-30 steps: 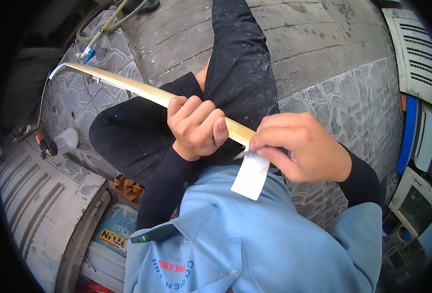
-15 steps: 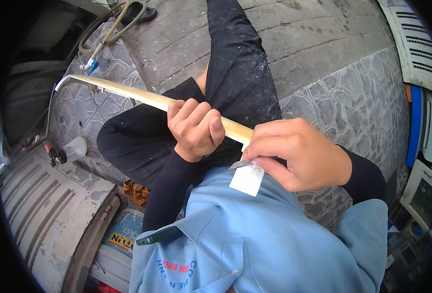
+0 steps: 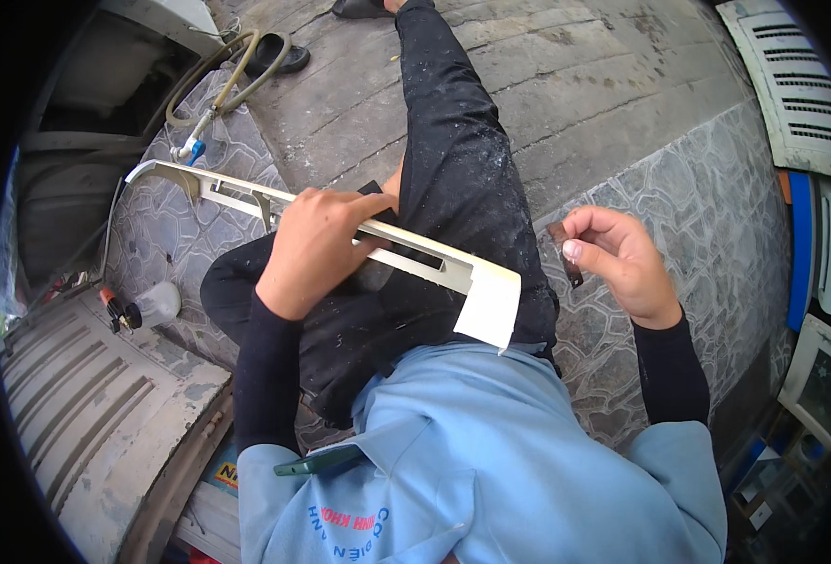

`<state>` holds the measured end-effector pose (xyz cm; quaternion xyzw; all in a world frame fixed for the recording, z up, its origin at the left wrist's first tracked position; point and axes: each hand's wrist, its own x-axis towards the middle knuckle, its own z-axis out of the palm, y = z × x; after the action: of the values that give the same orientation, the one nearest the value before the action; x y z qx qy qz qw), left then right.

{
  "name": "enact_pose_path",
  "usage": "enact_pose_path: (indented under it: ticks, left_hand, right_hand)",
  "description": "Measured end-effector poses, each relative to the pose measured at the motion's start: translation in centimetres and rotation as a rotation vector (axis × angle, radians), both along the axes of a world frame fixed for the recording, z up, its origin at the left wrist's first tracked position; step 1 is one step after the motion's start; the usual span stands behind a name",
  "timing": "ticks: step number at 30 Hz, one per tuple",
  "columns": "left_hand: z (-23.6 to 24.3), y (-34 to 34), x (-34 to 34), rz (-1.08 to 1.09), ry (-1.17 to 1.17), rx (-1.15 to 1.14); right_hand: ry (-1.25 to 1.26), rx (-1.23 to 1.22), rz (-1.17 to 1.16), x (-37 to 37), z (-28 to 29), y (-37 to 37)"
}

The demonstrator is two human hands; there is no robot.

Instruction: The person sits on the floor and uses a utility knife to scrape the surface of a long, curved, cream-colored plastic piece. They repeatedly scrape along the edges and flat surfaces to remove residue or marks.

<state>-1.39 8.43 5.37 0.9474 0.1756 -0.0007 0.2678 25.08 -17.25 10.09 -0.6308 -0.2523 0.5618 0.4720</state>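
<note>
My left hand (image 3: 310, 246) is closed around a long cream plastic trim strip (image 3: 442, 265) with slots along its side. The strip lies slantwise over my lap, its curved far end out to the left. At its near right end a white flat section (image 3: 491, 308) hangs down by my shirt hem. Off to the right, apart from the strip, my right hand (image 3: 630, 274) pinches a small thin brown piece (image 3: 556, 231) between thumb and fingers. It looks like a rusty metal blade; the fingers hide its middle.
A hose with a blue-handled valve (image 3: 196, 150) lies at upper left. A clear container with a black and orange head (image 3: 159, 305) stands by a worn slotted panel (image 3: 105, 404). On the right lean a vented white panel (image 3: 791, 89) and several other panels.
My right hand has moved away from the strip to the right, carrying the brown piece. The strip has turned, showing its slotted side, and my left hand has shifted left along it.
</note>
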Motion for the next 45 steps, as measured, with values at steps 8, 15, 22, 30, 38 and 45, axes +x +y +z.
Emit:
enact_pose_path:
  ticks: [8, 15, 22, 30, 38, 45]
  left_hand:
    - [4.4, 0.2, 1.4, -0.061, 0.127, 0.33]
    - [9.5, -6.1, 6.0, 0.044, 0.05, 0.735]
    - [6.0, -9.4, 5.6, 0.2, -0.151, 0.559]
    - [2.5, -11.5, 4.2, 0.232, 0.075, 0.589]
    - [-4.7, -10.1, 7.1, 0.042, 0.073, 0.216]
    - [-9.1, 2.5, 8.2, 0.46, 0.269, -0.182]
  right_hand:
    - [0.391, 0.12, -0.363, -2.0, -3.8, -2.8]
    - [0.411, 0.386, -0.388, 4.6, -2.7, -3.7]
    - [0.553, 0.554, -0.362, 9.6, -2.4, -2.1]
    - [0.498, 0.387, -0.315, 6.8, -4.0, 2.6]
    - [0.543, 0.065, -0.272, 9.9, -13.5, 2.6]
    - [0.584, 0.195, -0.355, 8.6, -16.0, 5.1]
